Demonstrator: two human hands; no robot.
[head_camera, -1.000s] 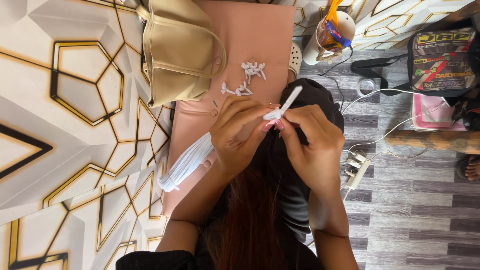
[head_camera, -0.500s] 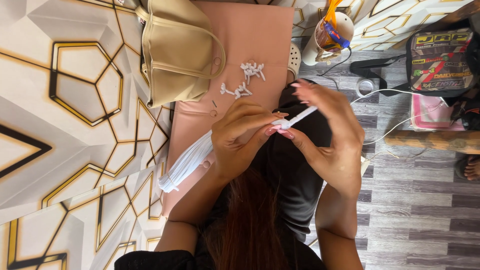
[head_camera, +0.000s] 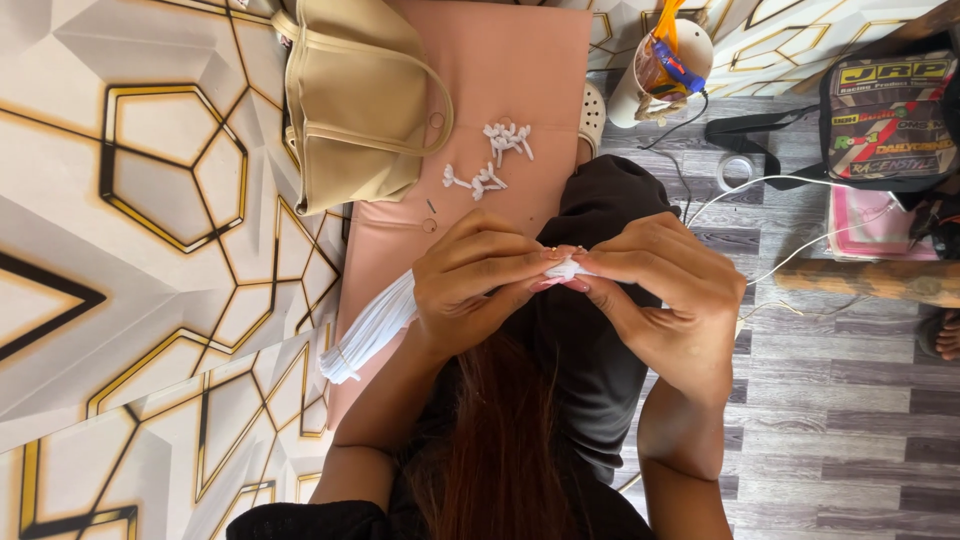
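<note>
Near the middle of the frame, two hands meet over a small white piece (head_camera: 568, 268). The left hand (head_camera: 480, 275) comes in from the left with its fingers curled tight, and it pinches the left end of the white piece between thumb and fingertips. The right hand (head_camera: 665, 300) comes in from the right, also curled, and its thumb and first finger squeeze the right end. Only a tiny bit of the white piece shows between the fingertips, so the rest is hidden. What shows runs flat from left to right across the frame, and I cannot tell which end is the front. A bunch of white strips (head_camera: 375, 325) sticks out from under the left hand and slants down toward the lower left. It lies on a pink board (head_camera: 520, 80) that fills the top middle of the frame. Higher on the board, above the hands, sits a little heap of small white bits (head_camera: 490, 160). A tan bag (head_camera: 355, 100) rests at the upper left edge of the board. Below the hands are black cloth (head_camera: 600, 350) and long reddish hair (head_camera: 490, 440)
</note>
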